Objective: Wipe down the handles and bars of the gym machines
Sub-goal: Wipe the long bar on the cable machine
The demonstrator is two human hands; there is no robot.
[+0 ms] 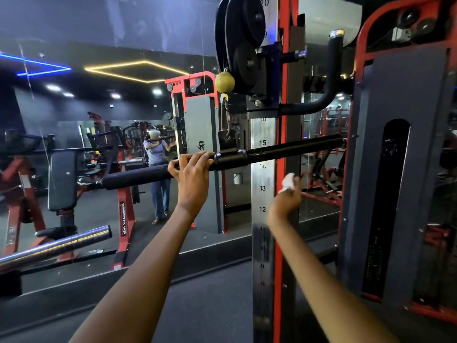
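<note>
Left hand grips the black padded cable-machine bar; right hand, just below it, clutches a crumpled white cloth.

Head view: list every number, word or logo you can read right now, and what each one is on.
"15", "14", "13", "12": steel height scale on the cable machine's upright.
"20": white label at the top, partly cut off.
Lower scale numbers: too blurred.
Lettering on the red frame in the mirror: reversed, unreadable.
Logo on grey panel: no text.
</note>
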